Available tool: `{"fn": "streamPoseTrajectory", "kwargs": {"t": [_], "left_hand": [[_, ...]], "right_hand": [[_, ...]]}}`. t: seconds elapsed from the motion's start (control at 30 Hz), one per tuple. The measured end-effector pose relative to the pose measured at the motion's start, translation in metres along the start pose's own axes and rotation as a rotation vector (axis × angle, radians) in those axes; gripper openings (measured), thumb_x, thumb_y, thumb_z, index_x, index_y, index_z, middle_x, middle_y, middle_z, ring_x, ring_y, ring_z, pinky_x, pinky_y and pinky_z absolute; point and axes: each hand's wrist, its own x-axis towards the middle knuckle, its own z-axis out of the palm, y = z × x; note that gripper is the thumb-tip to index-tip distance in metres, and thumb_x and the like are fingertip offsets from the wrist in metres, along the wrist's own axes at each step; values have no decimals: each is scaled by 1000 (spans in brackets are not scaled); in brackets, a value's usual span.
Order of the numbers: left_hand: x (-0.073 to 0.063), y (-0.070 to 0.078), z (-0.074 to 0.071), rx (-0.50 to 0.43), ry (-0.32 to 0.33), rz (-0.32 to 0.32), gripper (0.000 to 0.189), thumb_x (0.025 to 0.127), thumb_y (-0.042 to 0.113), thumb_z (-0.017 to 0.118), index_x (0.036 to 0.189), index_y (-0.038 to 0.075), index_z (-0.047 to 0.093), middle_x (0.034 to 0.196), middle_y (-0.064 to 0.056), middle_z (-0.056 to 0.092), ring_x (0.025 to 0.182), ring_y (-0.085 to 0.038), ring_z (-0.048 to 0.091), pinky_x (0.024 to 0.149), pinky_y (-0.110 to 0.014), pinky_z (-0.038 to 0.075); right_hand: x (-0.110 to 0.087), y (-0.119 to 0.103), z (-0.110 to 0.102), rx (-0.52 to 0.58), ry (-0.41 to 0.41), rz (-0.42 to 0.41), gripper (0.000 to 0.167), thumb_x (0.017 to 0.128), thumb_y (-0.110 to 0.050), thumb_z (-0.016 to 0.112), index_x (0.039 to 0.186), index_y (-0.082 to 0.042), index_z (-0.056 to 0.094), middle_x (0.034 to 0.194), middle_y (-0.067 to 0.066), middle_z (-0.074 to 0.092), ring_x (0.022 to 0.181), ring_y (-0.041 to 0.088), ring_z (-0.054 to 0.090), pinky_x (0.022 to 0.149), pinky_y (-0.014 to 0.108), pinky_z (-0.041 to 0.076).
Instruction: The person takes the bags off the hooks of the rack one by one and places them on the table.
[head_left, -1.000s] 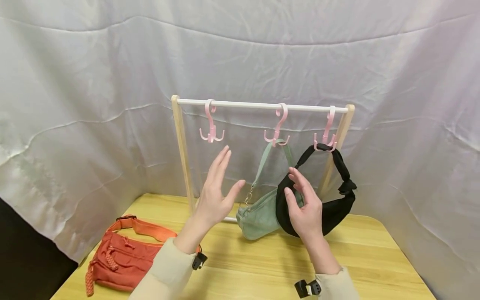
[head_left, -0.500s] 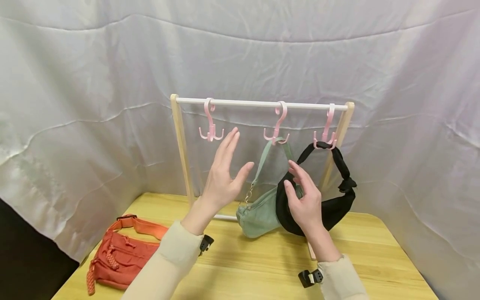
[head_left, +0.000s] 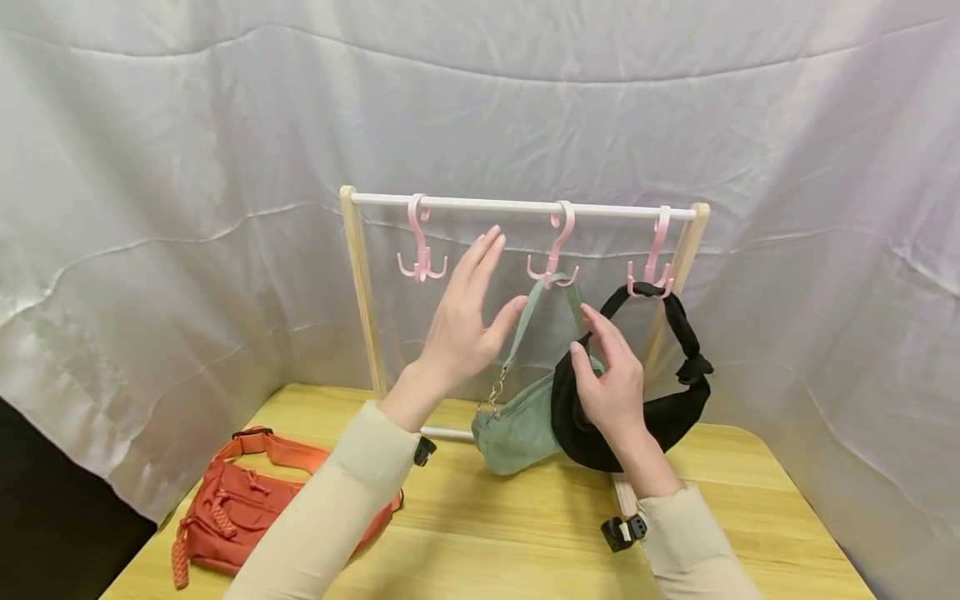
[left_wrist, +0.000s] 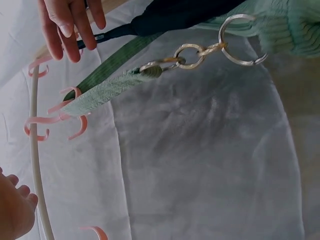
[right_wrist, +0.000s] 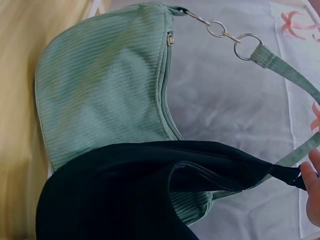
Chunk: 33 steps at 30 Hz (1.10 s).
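In the centre of the head view, the left hand [head_left: 465, 329] has moved up and to the right over the last second, and its fingertips now stand between the left hook [head_left: 423, 265] and the middle hook [head_left: 557, 250]. Its fingers are straight, the thumb is spread away from them, and it holds nothing. The right hand [head_left: 611, 383], right of centre, has risen only a little. Its fingers are relaxed and slightly bent, pinching nothing that shows; the views do not settle whether they touch the black strap behind them.

The bags have stayed put. The green bag [head_left: 517, 429] hangs from the middle hook just below centre, its thumb-side neighbour being the left hand, near its strap. The black bag [head_left: 670, 423] hangs from the right hook [head_left: 657, 244], right of centre, partly in front of the green one and behind the right hand. The red bag [head_left: 251, 504] lies at lower left on the tabletop [head_left: 525, 533], partly hidden by the left sleeve.

For the work at the rack [head_left: 480, 204], the shift appears to change only where the hands are: two bags hang, one lies flat, and the left hook bears none.
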Motion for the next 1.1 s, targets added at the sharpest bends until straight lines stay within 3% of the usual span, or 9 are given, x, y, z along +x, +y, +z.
{"fn": "streamPoseTrajectory", "kwargs": {"t": [0.27,0.5,0.83,0.93,1.1], "left_hand": [[19,-7,8,43,-43,54,69,99,19,71,154,-8,40,159,-24,42,151,-36,35,127,-40,24],[39,-11,14,69,-42,127,68,99,19,73,152,-9,42,157,-26,44,150,-36,37,127,-39,24],[65,-19,22,147,-80,188,62,101,24,69,151,-6,47,157,-23,46,151,-34,36,128,-38,22],[72,-21,23,182,-125,163,61,102,27,67,152,-2,47,158,-20,46,150,-34,38,127,-40,23],[81,-23,26,335,-283,127,58,107,32,58,156,6,45,163,-11,42,152,-30,36,128,-45,21]], "right_hand": [[13,2,-1,0,-8,33,50,98,1,64,147,-3,57,145,13,60,128,29,61,104,42,52],[23,-2,-3,27,-31,101,50,99,0,64,149,-2,55,145,15,59,130,28,60,109,39,49],[43,-6,1,20,-51,110,54,97,2,63,150,-3,53,149,16,56,135,33,57,114,40,46],[47,-5,3,2,-52,109,54,96,3,64,149,0,53,148,16,57,134,34,58,113,42,47],[52,-3,7,-13,-62,98,55,94,5,64,148,3,53,148,19,56,134,35,58,112,47,47]]}}
